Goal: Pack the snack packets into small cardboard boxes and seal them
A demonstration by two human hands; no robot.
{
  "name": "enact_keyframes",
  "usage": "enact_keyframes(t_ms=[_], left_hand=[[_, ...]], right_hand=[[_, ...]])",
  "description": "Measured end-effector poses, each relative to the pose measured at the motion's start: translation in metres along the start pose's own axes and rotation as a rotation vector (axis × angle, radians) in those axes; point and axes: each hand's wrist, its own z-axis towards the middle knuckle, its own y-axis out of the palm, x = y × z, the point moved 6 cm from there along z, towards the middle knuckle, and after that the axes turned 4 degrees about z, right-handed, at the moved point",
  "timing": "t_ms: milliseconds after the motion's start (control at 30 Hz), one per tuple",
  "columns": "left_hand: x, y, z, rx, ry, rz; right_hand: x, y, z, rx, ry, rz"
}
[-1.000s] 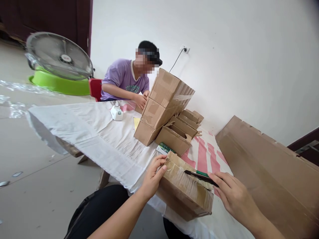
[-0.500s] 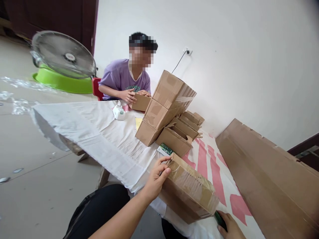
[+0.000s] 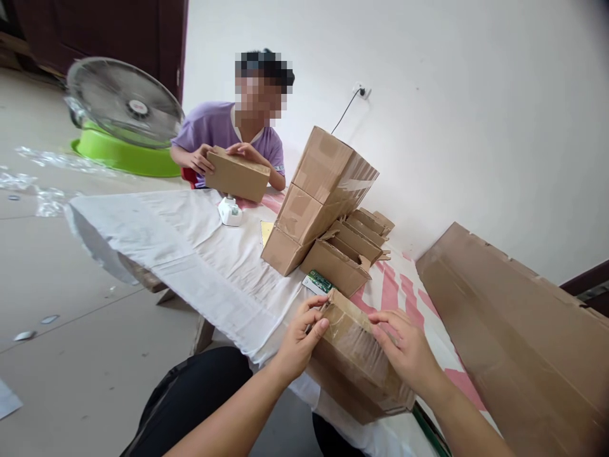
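A taped brown cardboard box [image 3: 354,362] lies tilted at the near edge of the cloth-covered table. My left hand [image 3: 304,333] grips its left upper corner, thumb on one face and fingers over the edge. On the taped top, the fingers of my right hand [image 3: 404,343] are bent and drawn together; whether they pinch loose tape cannot be made out. A long dark green object [image 3: 431,431] lies beside the box's right end, partly hidden by my right forearm. A green-and-white card [image 3: 318,283] is just beyond the box.
Three closed boxes [image 3: 323,197] stand stacked beyond, with open cartons [image 3: 335,263] to their right. A large cardboard sheet [image 3: 514,330] leans along the right. Across the table, a person holds a small box [image 3: 238,176] above a white object [image 3: 229,212]. A fan [image 3: 126,101] stands farther left.
My right hand has let go of the green object and moved up onto the box's top. My left hand keeps its hold. The other person has lifted their box and shifted it left.
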Motion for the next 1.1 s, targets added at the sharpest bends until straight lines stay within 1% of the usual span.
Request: enact_keyframes(t_ms=[100, 167, 267, 400, 533, 633, 733, 900, 1100], left_hand=[[0.002, -0.001, 0.000, 0.002, 0.010, -0.018], [0.002, -0.001, 0.000, -0.001, 0.011, -0.025], [0.000, -0.001, -0.001, 0.001, 0.002, -0.034], [0.000, 0.000, 0.000, 0.001, 0.002, -0.033], [0.000, 0.000, 0.000, 0.003, 0.006, -0.018], [-0.001, 0.000, 0.000, 0.001, 0.003, 0.005], [-0.002, 0.000, 0.000, -0.003, -0.003, 0.018], [0.000, 0.000, 0.000, -0.009, -0.003, 0.023], [0.000, -0.001, 0.000, -0.005, 0.008, 0.022]], right_hand=[[-0.009, 0.017, 0.013, -0.064, -0.011, -0.017], [-0.009, 0.022, 0.016, -0.071, -0.013, -0.023], [-0.011, 0.023, 0.016, -0.038, -0.044, -0.024], [-0.016, 0.025, 0.013, -0.004, -0.128, -0.048], [-0.022, 0.028, 0.011, 0.018, -0.245, -0.127], [-0.024, 0.029, 0.011, 0.021, -0.288, -0.185], [-0.025, 0.029, 0.013, 0.013, -0.300, -0.200], [-0.026, 0.029, 0.017, -0.056, -0.328, -0.183], [-0.024, 0.028, 0.021, -0.090, -0.284, -0.133]])
